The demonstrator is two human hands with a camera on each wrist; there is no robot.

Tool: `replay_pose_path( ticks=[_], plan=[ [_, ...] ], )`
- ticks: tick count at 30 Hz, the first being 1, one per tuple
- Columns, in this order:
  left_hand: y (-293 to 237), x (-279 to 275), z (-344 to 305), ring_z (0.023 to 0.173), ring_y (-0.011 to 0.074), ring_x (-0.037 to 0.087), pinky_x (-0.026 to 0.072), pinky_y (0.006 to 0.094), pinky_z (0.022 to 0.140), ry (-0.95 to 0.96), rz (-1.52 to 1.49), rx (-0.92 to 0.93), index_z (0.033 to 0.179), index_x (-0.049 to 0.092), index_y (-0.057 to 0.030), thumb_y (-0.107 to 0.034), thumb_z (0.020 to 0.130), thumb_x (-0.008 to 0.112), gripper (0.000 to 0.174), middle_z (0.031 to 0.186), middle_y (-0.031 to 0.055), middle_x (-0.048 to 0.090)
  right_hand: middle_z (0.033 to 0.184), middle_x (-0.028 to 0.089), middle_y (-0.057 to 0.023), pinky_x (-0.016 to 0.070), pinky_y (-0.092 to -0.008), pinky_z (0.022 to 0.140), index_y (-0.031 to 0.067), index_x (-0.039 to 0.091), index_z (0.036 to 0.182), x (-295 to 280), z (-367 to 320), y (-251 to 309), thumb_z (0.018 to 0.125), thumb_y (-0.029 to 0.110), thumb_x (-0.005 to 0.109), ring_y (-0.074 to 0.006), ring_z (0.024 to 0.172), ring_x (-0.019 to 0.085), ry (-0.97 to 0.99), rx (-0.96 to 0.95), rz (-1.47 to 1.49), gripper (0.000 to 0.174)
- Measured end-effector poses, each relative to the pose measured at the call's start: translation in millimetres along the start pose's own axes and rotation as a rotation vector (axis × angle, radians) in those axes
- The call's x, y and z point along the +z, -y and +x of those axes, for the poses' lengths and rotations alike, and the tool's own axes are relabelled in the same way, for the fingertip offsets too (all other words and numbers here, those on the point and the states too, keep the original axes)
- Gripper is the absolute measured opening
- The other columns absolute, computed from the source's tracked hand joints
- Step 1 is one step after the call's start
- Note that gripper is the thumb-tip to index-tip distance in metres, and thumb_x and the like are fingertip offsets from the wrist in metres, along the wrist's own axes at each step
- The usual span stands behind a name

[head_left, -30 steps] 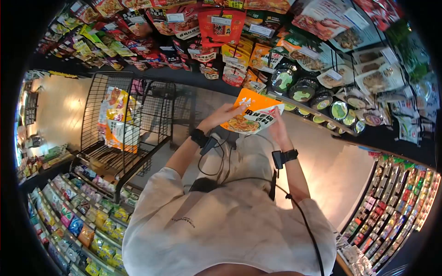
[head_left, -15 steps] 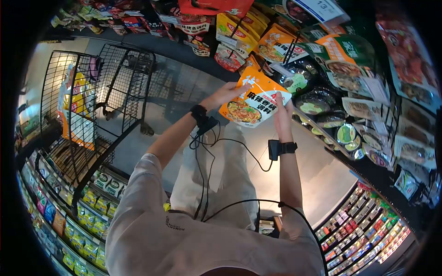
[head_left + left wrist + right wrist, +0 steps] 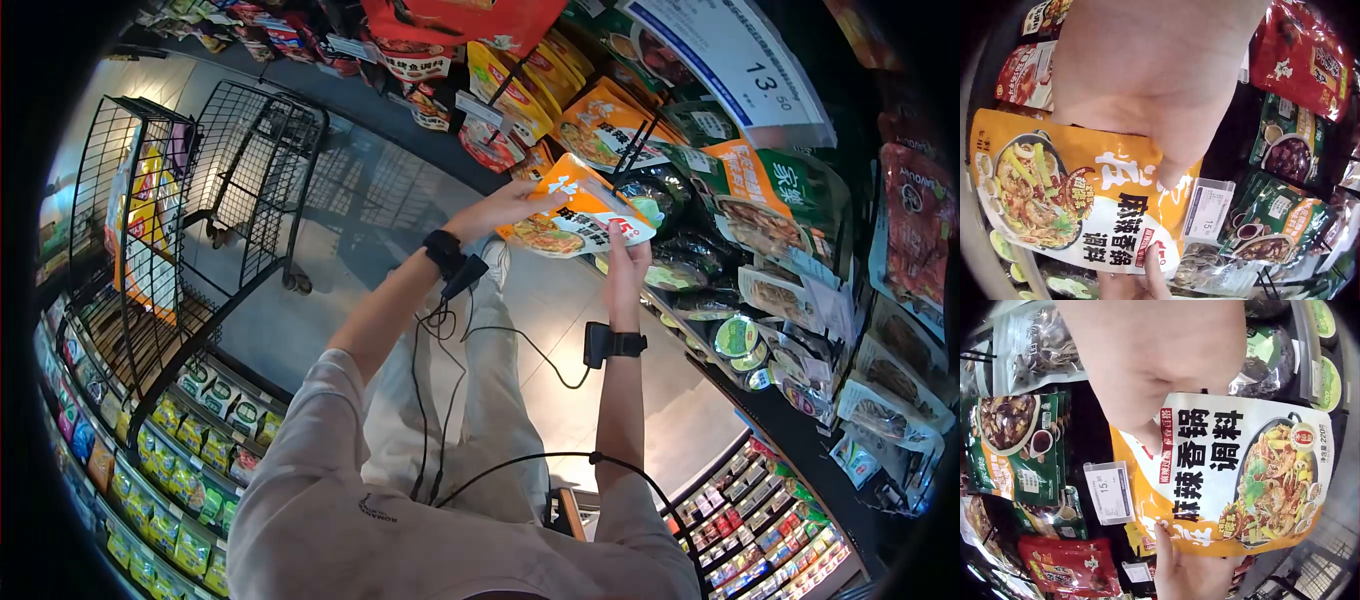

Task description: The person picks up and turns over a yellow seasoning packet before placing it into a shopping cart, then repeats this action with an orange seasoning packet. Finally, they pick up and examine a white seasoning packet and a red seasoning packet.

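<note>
An orange and white seasoning packet (image 3: 552, 236), with a pictured pan of food on its front, is held between both hands in front of the shelf. On its upper left edge, my left hand (image 3: 503, 208) grips the orange part with the thumb across the front. Opposite it, my right hand (image 3: 627, 272) pinches the white corner, its thumb lying on the front near the red print. The left wrist view shows the packet's front (image 3: 1035, 187) with the right thumb (image 3: 1155, 272) pressed on it. Fingers behind the packet are hidden.
Packets hang on hooks ahead, including orange ones (image 3: 605, 125), yellow ones (image 3: 515, 85) and green ones (image 3: 790, 195). A price tag (image 3: 750, 75) juts out at upper right. To the left stands a black wire cart (image 3: 265, 150) with packets (image 3: 150, 240) inside. Shelves of small bags (image 3: 190, 480) line the lower left.
The head view has turned and come closer to the hanging packets, and the cart now lies further left. Both hands keep hold of the seasoning packet, which has shifted right and tilted flatter.
</note>
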State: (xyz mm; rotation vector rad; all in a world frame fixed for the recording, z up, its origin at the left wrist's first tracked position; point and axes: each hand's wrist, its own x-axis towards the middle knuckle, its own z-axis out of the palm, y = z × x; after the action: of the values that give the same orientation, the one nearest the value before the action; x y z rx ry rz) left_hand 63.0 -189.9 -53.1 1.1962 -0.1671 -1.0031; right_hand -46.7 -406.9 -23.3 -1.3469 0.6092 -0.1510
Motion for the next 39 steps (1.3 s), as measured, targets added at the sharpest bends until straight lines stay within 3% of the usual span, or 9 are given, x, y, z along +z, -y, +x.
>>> replay_pose_path(
  ticks=[17,20,23,26,28,30,31,33,39],
  plan=[
    [-0.8,4.1,19.8,0.097,0.0083,0.059,0.0476,0.0231,0.086,-0.286,0.106,0.054,0.128,0.057,0.0029,-0.046,0.097,0.064,0.058,0.107,0.0045,0.066,0.109,0.069,-0.0048,0.0478,-0.0266,0.087,-0.0021,0.065,0.115,7.7,34.5,-1.1,0.094,0.016,0.072,-0.0094,0.096,0.061,-0.04,-0.092,-0.088,0.028],
    [73.9,-22.6,48.2,0.096,0.0096,0.059,0.0484,0.0254,0.085,-0.479,0.207,0.216,0.125,0.057,0.0033,-0.043,0.095,0.068,0.055,0.105,0.0057,0.065,0.105,0.069,-0.004,0.0481,-0.0264,0.083,-0.0005,0.068,0.11,17.3,50.7,6.8,0.092,0.02,0.074,-0.0089,0.092,0.062,-0.061,-0.101,-0.087,0.028],
    [-18.4,-2.9,-35.8,0.094,0.0127,0.059,0.0504,0.0273,0.084,-0.441,0.244,-0.009,0.121,0.058,0.0036,-0.034,0.097,0.066,0.045,0.101,0.0051,0.064,0.102,0.069,-0.002,0.0474,-0.0252,0.079,0.0031,0.068,0.107,14.9,75.1,3.6,0.092,0.022,0.076,-0.0073,0.087,0.061,-0.081,-0.015,-0.026,0.026],
    [21.2,-34.4,-86.5,0.094,0.0162,0.06,0.0469,0.0329,0.098,-0.127,-0.033,0.3,0.123,0.058,-0.0001,-0.025,0.098,0.061,0.036,0.102,0.0043,0.064,0.11,0.067,-0.0038,0.0468,-0.0302,0.088,0.0015,0.062,0.117,18.3,83.5,11.4,0.096,0.03,0.07,-0.0125,0.098,0.06,-0.049,-0.109,-0.108,0.036],
    [-9.8,-9.0,-158.3,0.103,0.0166,0.061,0.0422,0.036,0.107,-0.095,-0.779,0.134,0.134,0.055,-0.0039,-0.016,0.093,0.062,0.043,0.118,0.0076,0.064,0.129,0.062,-0.0093,0.0517,-0.032,0.088,-0.0009,0.053,0.135,-5.7,127.0,-12.5,0.099,0.015,0.062,-0.0168,0.11,0.061,0.025,-0.061,-0.294,0.04],
    [-107.0,7.5,-214.2,0.121,0.0222,0.058,0.0505,0.0341,0.096,-0.054,0.674,-0.045,0.15,0.039,-0.003,-0.014,0.091,0.062,0.064,0.141,0.0124,0.054,0.126,0.065,-0.0118,0.0511,-0.0319,0.093,-0.0032,0.057,0.132,-11.8,147.5,-16.3,0.099,0.012,0.06,-0.0196,0.109,0.063,0.052,-0.143,-0.493,0.036],
    [-88.4,14.4,-233.9,0.112,0.0208,0.062,0.0521,0.0354,0.09,-0.216,0.442,0.175,0.144,0.045,-0.002,-0.013,0.09,0.061,0.057,0.13,0.0136,0.062,0.124,0.066,-0.0131,0.0508,-0.0319,0.095,-0.0043,0.059,0.13,-13.9,157.2,-17.0,0.099,0.011,0.059,-0.0209,0.108,0.064,0.042,-0.2,-0.575,0.035],
    [-158.5,35.6,-275.4,0.098,0.0323,0.067,0.0537,0.038,0.085,-0.287,0.781,0.028,0.139,0.047,-0.001,-0.027,0.099,0.057,0.048,0.117,0.0193,0.066,0.121,0.068,-0.0156,0.0503,-0.0318,0.1,-0.0066,0.062,0.127,-17.4,172.3,-26.9,0.098,0.008,0.057,-0.0236,0.106,0.067,-0.018,-0.268,-0.663,0.032],
    [-198.2,72.7,-382.0,0.111,0.031,0.064,0.0511,0.0375,0.095,-0.657,0.744,0.177,0.139,0.049,-0.0002,-0.031,0.104,0.051,0.047,0.124,0.0202,0.063,0.117,0.07,-0.0148,0.0512,-0.0328,0.094,-0.0094,0.066,0.119,46.5,79.7,56.3,0.097,0.023,0.065,-0.0212,0.101,0.068,-0.084,-0.204,-0.341,0.039]
  ],
)
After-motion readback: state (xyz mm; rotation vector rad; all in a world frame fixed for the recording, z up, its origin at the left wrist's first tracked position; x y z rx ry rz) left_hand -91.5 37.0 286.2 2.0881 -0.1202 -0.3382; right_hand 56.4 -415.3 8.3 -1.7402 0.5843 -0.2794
